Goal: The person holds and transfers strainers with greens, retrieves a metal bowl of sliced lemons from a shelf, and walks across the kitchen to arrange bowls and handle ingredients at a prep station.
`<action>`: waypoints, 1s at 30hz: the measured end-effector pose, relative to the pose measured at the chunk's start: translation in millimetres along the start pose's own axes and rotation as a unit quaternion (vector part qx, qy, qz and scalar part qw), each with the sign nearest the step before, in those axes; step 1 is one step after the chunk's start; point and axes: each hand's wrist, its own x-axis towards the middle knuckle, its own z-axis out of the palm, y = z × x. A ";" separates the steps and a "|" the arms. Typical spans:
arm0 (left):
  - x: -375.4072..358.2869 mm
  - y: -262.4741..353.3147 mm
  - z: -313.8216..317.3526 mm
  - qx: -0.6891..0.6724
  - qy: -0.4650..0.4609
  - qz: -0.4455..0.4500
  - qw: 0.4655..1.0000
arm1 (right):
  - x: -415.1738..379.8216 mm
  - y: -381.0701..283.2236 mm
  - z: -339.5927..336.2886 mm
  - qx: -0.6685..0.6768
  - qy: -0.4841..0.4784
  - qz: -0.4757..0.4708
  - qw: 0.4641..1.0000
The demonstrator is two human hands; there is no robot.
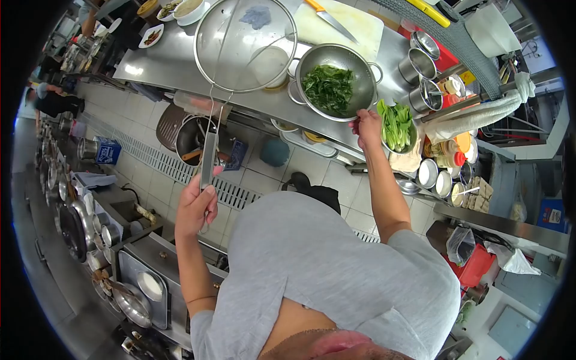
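My left hand [198, 204] is closed around the flat metal handle of a large round mesh strainer [225, 51]. The strainer's wide head hangs over the steel counter, and things behind it show through the mesh. My right hand [367, 127] pinches the near rim of a steel colander [366, 75] with two loop handles. Dark wilted leafy greens [329, 89] lie in the colander. Just right of that hand, a bowl holds brighter green leafy vegetables [396, 126]. Behind the colander, a knife [333, 21] with an orange handle rests on a white cutting board [369, 33].
The steel counter [162, 57] runs across the top. Metal pots [417, 65] and seasoning containers [447, 155] crowd its right end. Below it, a wok [191, 141] sits near the floor drain grate [237, 195]. At far left stands another person [57, 102].
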 end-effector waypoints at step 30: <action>-108.6 -29.6 -24.7 -0.201 0.076 0.011 0.977 | -38.8 58.7 14.7 -0.200 -0.363 0.153 0.897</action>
